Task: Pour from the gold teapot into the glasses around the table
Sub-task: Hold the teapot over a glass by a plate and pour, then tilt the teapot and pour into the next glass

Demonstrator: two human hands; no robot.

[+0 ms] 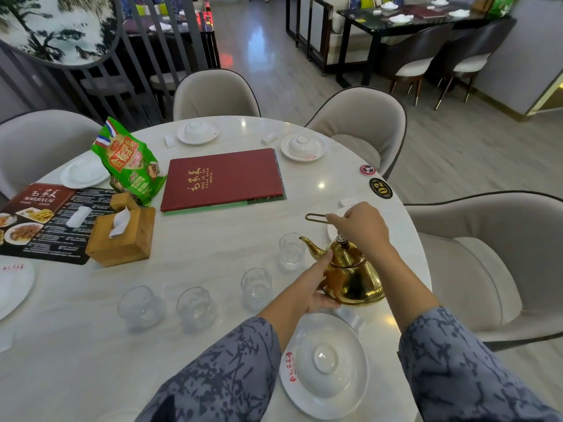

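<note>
The gold teapot (355,274) is at the right side of the round white table (213,239), its spout tip over the rim of the rightmost glass (291,251). My right hand (358,226) grips the thin wire handle above the pot. My left hand (320,284) holds the pot's body from the left, near the spout's base. Three more clear glasses stand in a curved row to the left: one (256,286), another (196,306) and the farthest (140,304). I cannot tell whether liquid is flowing.
A plate with an upturned bowl (327,365) lies near me. A red menu (222,179), a wooden tissue box (122,236), a green snack bag (131,159) and a printed menu card (39,217) fill the middle and left. Grey chairs (487,260) ring the table.
</note>
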